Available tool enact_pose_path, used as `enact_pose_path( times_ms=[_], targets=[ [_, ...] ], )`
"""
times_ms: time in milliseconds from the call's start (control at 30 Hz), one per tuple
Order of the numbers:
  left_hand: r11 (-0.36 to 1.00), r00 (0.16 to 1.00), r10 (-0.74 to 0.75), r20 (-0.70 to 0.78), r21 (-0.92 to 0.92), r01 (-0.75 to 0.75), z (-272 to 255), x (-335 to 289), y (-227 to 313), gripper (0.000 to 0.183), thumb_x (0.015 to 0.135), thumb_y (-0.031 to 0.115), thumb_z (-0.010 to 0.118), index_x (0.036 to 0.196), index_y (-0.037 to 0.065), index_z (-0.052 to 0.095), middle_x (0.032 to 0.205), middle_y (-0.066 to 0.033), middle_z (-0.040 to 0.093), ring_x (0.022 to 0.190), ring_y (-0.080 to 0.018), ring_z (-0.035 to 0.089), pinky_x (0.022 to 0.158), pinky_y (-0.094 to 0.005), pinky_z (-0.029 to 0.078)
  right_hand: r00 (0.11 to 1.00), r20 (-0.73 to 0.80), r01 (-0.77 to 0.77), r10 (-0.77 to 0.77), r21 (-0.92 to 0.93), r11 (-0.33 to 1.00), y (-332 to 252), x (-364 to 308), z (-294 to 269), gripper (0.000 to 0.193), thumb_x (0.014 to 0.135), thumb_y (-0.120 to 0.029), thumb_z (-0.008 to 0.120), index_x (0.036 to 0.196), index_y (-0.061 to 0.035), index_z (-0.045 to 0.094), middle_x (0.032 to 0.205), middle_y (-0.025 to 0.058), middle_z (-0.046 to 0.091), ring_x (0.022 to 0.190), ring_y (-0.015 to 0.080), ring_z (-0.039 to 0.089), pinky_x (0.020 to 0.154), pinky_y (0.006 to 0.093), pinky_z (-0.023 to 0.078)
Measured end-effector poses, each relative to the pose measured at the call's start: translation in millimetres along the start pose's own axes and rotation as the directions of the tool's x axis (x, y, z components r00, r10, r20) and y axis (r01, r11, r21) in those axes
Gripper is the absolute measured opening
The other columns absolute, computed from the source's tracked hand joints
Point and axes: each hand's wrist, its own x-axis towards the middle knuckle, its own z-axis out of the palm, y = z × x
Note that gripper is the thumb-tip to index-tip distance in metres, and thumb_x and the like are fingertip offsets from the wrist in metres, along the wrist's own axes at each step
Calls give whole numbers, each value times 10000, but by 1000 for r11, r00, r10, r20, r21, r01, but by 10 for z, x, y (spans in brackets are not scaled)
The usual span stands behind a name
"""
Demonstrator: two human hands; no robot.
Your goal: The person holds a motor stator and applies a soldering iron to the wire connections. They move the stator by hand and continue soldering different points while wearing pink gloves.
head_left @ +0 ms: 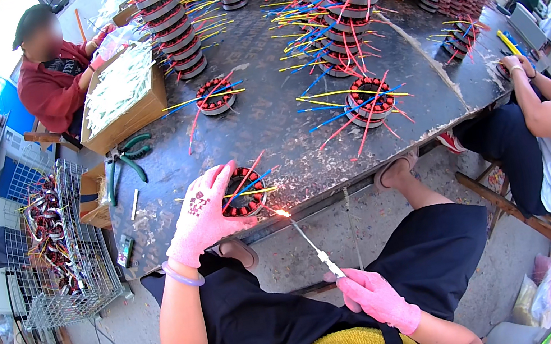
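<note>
My left hand point(200, 210), in a pink glove with a mauve band at the wrist, grips a round motor stator point(244, 208) at the table's near edge. Red, blue and yellow wires stick out of the stator. In my right hand point(379, 300), also gloved in pink, is a thin rod-like tool point(327, 259) with a white handle and a metal shaft. A bright orange glow or small flame point(282, 213) shows at the tool's tip, close to a wire end on the stator's right side. Whether tip and wire touch is too small to tell.
Two single stators point(216, 97) point(369, 102) lie farther back, before tall stator stacks point(172, 25). Green-handled pliers point(127, 157) and a carton of white sleeves point(123, 88) sit left, above a wire basket point(69, 243). Co-workers sit at the far left point(53, 82) and right point(550, 133).
</note>
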Motion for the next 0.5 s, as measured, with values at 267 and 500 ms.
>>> enact_pose_path(
  times_ms=[267, 500],
  targets=[
    [1000, 1000, 10, -11, 0, -10, -7, -13, 0, 1005, 590, 358, 881, 1432, 41, 434, 1384, -188, 482, 1260, -391, 477, 1071, -441, 379, 1000, -5, -1, 1, 24, 1000, -3, 4, 21, 390, 1028, -289, 480, 1306, -30, 568, 653, -50, 464, 576, 42, 418, 529, 225, 336],
    [999, 998, 49, -27, 2, -49, 19, -10, -38, 1016, 582, 351, 885, 1434, 41, 426, 1371, -184, 489, 1255, -376, 481, 1063, -437, 385, 1000, -17, -11, 12, 77, 997, -1, -6, 25, 371, 1032, -266, 492, 1293, -16, 577, 671, -57, 451, 583, 43, 409, 533, 219, 329]
  ],
)
